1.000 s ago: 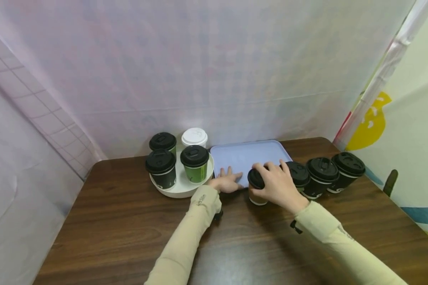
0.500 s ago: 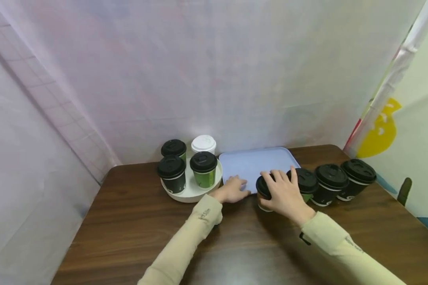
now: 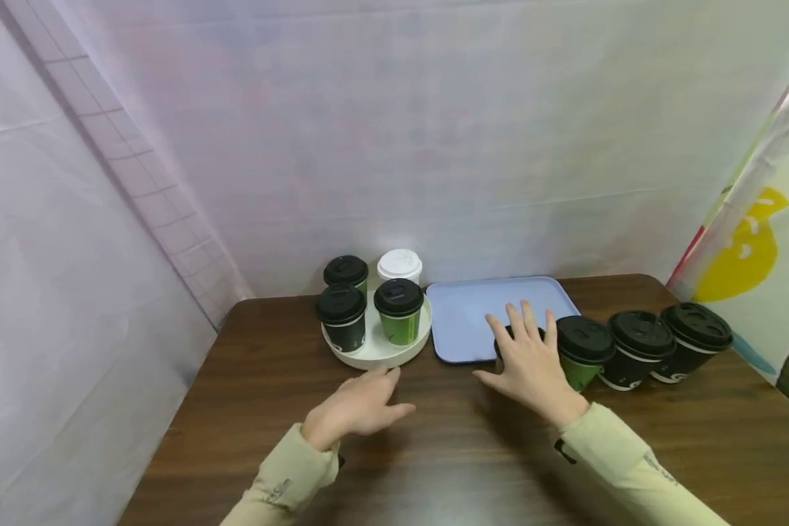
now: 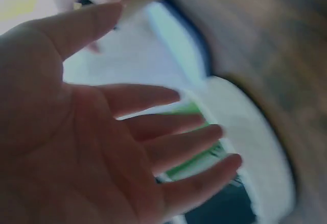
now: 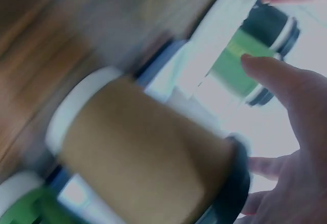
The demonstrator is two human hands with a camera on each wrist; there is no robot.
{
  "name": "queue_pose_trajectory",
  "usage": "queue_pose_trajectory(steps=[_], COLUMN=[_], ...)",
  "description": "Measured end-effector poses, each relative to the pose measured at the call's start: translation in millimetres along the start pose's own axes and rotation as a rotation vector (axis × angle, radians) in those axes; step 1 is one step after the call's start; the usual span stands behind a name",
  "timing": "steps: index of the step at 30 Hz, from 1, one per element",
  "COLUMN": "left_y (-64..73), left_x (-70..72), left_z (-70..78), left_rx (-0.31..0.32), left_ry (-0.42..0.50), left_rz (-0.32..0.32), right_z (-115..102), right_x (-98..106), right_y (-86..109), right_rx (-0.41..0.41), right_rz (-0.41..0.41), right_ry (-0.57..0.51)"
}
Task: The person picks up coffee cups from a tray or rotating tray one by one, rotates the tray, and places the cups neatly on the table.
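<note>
My left hand [image 3: 361, 405] is held over the table with fingers straight, just in front of the round white tray [image 3: 381, 359]; it holds nothing. My right hand [image 3: 531, 365] spreads its fingers beside and above a brown paper cup [image 5: 138, 152] with a black lid. In the head view that hand hides most of the cup. In the right wrist view the fingers lie beyond the lid, not curled round it; whether a fingertip touches it I cannot tell. A light blue rectangular tray [image 3: 470, 314] lies behind the brown cup.
On the white tray stand several lidded cups, among them a green cup [image 3: 399, 327] and a white-lidded cup [image 3: 399, 264]. Right of my right hand a row holds another green cup [image 3: 580, 371] and two black cups, the nearer [image 3: 634, 358]. Cloth [image 3: 394, 146] hangs behind the table.
My left hand has drawn back from the blue tray's front edge, to the left and nearer me. My right hand has loosened and spread its fingers at the brown cup. The head view has shifted.
</note>
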State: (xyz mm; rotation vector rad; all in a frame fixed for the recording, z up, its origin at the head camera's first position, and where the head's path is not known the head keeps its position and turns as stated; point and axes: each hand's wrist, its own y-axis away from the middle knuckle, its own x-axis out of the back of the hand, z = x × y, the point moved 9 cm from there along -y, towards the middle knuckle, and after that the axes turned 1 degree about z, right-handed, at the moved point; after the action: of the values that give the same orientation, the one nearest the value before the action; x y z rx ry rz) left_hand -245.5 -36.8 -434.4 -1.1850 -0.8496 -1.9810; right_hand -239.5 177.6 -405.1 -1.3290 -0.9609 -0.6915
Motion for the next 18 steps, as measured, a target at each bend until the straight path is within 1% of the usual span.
queue_pose_trajectory(steps=[3, 7, 9, 11, 15, 18], left_y=[6.8, 5.7, 6.4, 8.0, 13.0, 15.7], left_x=[-2.9, -8.4, -7.5, -6.6, -5.4, -6.2], left_z=[-22.0, -41.4, -49.2, -57.6, -73.0, -82.5], left_rx=[0.062, 0.118, 0.162, 0.219, 0.335, 0.384], left_ry=[0.014, 0.007, 0.005, 0.0, -0.023, -0.028], left_rz=[0.049, 0.095, 0.12, 0.139, 0.153, 0.151], right_z=[-19, -40, -49, -58, -73, -82], right_x=[-2, -9, -13, -17, -23, -29], right_y=[-10.2, -24.9, -34.1, -44.0, -63.5, -75.9], right_rx=[0.022, 0.022, 0.018, 0.015, 0.021, 0.022], right_rz=[0.015, -0.002, -0.007, -0.008, -0.019, -0.034], right_ry=[-0.064, -0.149, -0.188, -0.22, -0.275, -0.313])
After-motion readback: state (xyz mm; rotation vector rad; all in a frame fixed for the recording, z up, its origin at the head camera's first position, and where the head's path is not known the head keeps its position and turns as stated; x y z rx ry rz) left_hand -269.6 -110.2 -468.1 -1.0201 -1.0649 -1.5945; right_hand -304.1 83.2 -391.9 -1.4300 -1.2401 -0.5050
